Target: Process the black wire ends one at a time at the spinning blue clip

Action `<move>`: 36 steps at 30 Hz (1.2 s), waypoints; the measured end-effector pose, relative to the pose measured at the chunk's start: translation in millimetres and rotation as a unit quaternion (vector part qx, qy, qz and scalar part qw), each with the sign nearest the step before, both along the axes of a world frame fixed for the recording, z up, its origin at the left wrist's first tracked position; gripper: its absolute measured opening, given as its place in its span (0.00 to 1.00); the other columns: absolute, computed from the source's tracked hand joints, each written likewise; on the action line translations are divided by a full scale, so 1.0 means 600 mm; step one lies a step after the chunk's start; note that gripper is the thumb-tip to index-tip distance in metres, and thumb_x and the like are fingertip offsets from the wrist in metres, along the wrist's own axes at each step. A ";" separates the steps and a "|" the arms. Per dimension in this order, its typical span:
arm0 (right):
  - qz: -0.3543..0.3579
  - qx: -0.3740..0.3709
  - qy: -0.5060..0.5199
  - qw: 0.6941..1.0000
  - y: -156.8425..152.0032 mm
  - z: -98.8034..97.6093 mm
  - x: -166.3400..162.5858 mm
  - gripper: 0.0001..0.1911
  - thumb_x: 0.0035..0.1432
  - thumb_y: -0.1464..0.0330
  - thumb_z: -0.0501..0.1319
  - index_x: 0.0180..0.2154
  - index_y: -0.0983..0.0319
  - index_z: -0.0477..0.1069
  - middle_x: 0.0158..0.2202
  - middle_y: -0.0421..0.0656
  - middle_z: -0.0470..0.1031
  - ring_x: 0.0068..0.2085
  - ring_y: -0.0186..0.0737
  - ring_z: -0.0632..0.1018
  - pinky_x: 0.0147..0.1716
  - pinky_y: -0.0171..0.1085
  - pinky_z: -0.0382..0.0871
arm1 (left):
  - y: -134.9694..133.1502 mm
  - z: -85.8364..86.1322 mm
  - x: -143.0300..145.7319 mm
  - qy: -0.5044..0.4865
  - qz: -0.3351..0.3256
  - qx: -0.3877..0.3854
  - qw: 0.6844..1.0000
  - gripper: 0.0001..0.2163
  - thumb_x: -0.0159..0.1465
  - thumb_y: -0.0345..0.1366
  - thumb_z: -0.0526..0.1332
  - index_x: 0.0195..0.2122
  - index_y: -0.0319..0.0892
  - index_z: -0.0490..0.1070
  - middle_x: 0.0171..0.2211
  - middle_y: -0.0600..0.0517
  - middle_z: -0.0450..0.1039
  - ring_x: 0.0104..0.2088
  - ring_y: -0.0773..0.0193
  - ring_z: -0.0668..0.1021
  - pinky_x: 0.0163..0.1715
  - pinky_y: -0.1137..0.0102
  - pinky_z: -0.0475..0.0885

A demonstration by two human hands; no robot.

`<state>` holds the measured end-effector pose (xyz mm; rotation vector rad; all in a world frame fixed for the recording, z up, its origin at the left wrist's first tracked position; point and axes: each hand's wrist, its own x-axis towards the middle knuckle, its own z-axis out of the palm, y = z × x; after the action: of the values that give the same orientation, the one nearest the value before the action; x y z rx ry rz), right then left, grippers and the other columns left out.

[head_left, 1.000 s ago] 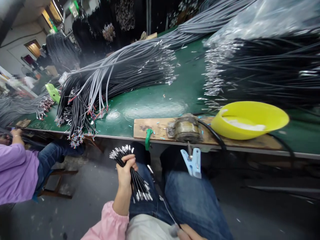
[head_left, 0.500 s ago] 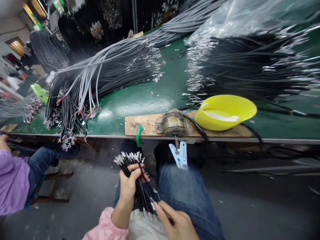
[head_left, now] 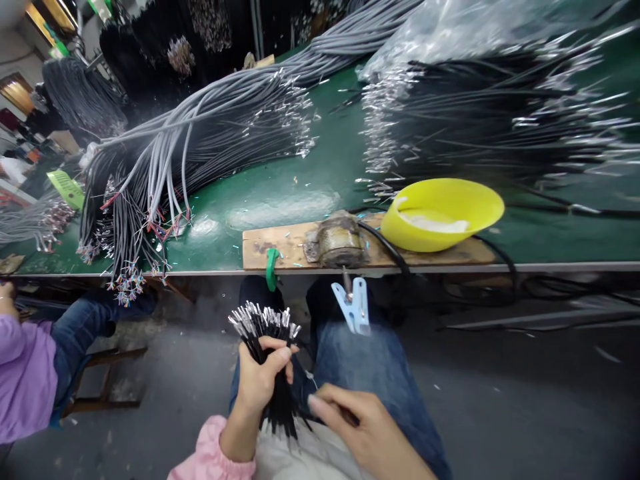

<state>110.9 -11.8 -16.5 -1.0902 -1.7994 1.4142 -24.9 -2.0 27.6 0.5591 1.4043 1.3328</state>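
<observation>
My left hand (head_left: 261, 375) is wrapped round a bundle of short black cables (head_left: 283, 408) above my lap. Their silvery ends (head_left: 265, 321) fan out over the fist, and more pale ends show below it. Just right of the bundle's lower part is my right hand (head_left: 350, 417), its fingers curled in and thumb against the forefinger. Whatever it may grip is hidden, and the thumb is slightly blurred. A thin pale strand (head_left: 311, 379) shows beside its fingertips.
On the green bench lie a pile of black cables (head_left: 465, 127) and grey cables (head_left: 165, 143). A motor (head_left: 341, 240) with a blue clip (head_left: 353, 307) sits on a wooden board (head_left: 280, 243) near a yellow bowl (head_left: 445, 213). A person in purple (head_left: 27, 373) sits at left.
My right hand has drawn a little away from the bundle's lower ends. The cable slanting between my hands now lies in with the bundle. The view has shifted slightly.
</observation>
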 end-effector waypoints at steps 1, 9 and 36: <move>-0.019 0.007 0.006 1.000 0.011 0.004 0.007 0.22 0.57 0.58 0.53 0.16 0.61 0.66 0.13 0.35 0.60 0.16 0.32 0.62 0.15 0.30 0.58 | 0.000 0.004 0.001 0.010 -0.014 -0.004 1.000 0.15 0.42 0.44 0.70 0.15 0.39 0.68 0.09 0.57 0.64 0.11 0.72 0.65 0.15 0.74 0.60; -0.174 0.132 0.079 0.973 0.054 0.044 0.013 0.13 0.56 0.64 0.58 0.22 0.62 0.71 0.18 0.40 0.71 0.17 0.33 0.70 0.15 0.30 0.65 | -0.021 0.016 0.012 0.141 -0.109 -0.063 0.982 0.05 0.45 0.33 0.68 0.19 0.38 0.73 0.14 0.53 0.68 0.17 0.66 0.71 0.21 0.69 0.69; -0.209 -0.011 0.249 0.946 0.072 0.063 0.003 0.16 0.55 0.59 0.60 0.21 0.60 0.63 0.19 0.36 0.63 0.19 0.33 0.67 0.17 0.31 0.63 | 0.006 0.014 0.061 0.083 -0.025 0.027 0.996 0.12 0.45 0.34 0.71 0.16 0.40 0.66 0.13 0.57 0.68 0.13 0.70 0.71 0.16 0.74 0.68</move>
<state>112.5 31.6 21.0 -0.9439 -1.1190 1.3001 12.0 1.5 36.0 0.7512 1.4818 1.3111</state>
